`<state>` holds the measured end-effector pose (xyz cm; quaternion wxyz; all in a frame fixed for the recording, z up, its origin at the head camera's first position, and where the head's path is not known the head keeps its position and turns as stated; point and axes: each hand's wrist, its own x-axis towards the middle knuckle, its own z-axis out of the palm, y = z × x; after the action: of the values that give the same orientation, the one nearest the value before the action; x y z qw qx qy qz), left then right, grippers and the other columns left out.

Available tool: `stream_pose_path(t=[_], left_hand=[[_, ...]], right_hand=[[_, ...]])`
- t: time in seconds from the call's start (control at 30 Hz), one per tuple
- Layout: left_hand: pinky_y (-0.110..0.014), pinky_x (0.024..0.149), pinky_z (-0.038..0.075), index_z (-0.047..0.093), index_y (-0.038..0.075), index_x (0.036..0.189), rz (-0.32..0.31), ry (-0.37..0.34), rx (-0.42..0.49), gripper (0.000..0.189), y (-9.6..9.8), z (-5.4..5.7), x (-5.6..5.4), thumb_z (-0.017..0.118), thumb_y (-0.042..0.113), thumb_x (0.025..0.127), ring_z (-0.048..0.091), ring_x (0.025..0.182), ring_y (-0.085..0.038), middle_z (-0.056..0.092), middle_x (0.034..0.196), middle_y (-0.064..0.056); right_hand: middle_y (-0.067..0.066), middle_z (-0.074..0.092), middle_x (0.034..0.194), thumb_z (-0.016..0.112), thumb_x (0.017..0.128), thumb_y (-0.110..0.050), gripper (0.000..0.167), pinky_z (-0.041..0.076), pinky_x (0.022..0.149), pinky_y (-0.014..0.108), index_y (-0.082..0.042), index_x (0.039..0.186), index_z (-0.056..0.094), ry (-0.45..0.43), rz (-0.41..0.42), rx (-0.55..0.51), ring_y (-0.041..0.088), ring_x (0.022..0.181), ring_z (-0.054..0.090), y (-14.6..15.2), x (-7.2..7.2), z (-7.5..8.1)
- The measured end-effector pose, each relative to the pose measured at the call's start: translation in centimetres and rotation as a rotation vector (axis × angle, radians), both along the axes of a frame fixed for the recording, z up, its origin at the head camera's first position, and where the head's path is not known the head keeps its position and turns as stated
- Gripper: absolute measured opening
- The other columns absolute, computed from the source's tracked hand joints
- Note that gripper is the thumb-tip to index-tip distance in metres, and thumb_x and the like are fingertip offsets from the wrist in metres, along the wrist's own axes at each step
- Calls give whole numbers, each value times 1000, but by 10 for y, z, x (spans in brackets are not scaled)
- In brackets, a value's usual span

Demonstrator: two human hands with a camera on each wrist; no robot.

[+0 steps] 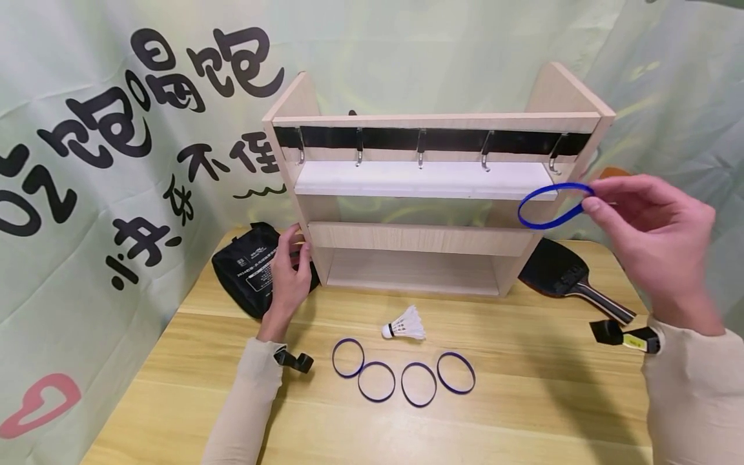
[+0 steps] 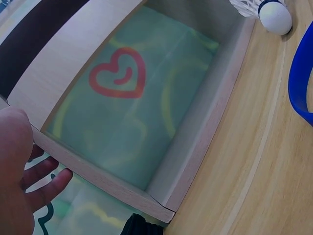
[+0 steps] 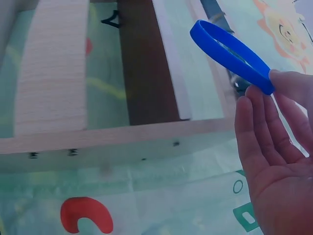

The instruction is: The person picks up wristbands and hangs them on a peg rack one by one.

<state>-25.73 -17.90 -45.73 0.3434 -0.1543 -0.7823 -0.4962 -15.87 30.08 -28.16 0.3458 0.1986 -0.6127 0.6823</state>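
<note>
My right hand [image 1: 662, 236] pinches a blue silicone wristband [image 1: 555, 225] between thumb and fingertips, up in front of the right end of the wooden shelf unit [image 1: 415, 239]. In the right wrist view the wristband [image 3: 230, 55] tilts away from the fingertips, its other fingers stretched out below. The band hangs near the rightmost metal hook [image 1: 554, 163] on the unit's black strip. My left hand [image 1: 290, 268] touches the unit's left side panel, fingers loosely bent along its outside; in the left wrist view its fingers [image 2: 49, 188] show beyond the panel edge.
Several blue wristbands [image 1: 376, 401] lie on the table [image 1: 494, 426] before the unit, with a white shuttlecock [image 1: 407, 325] behind them. A black pouch [image 1: 244, 268] sits left of the unit, a table tennis bat [image 1: 558, 271] right. Other hooks [image 1: 420, 155] line the strip.
</note>
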Motion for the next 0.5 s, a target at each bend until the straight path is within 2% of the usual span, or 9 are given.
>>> stream_pose_path(t=[0.13, 0.23, 0.37, 0.5], left_hand=[[-7, 82, 49, 57, 3, 150, 0, 3, 1, 42, 0, 1, 0, 62, 0, 108, 76, 102, -40, 74, 119, -27], [-8, 83, 49, 57, 4, 150, 4, 4, -1, 42, -1, 1, 0, 62, 0, 108, 76, 102, -41, 74, 119, -27], [-7, 83, 48, 56, 1, 150, 12, 10, -5, 42, 0, 0, -1, 61, -2, 108, 75, 101, -46, 73, 118, -30], [-5, 83, 47, 55, -6, 147, 15, 24, 1, 40, 4, 5, 3, 59, -7, 107, 74, 99, -51, 71, 117, -35]], right_hand=[[11, 84, 97, 77, 86, 21, 27, 61, 77, 15, 28, 111, 70, -34, -31, -37, 15, 82, 79, 6, -6, 9], [12, 83, 97, 78, 87, 19, 28, 62, 81, 17, 25, 113, 71, -71, -11, -89, 18, 80, 78, 9, -11, 13], [16, 82, 97, 78, 86, 21, 29, 63, 83, 21, 25, 114, 70, -86, 30, -160, 21, 77, 79, 12, -19, 12], [15, 83, 96, 79, 85, 20, 29, 63, 81, 20, 24, 114, 71, -109, 8, -154, 20, 77, 79, 14, -23, 6]])
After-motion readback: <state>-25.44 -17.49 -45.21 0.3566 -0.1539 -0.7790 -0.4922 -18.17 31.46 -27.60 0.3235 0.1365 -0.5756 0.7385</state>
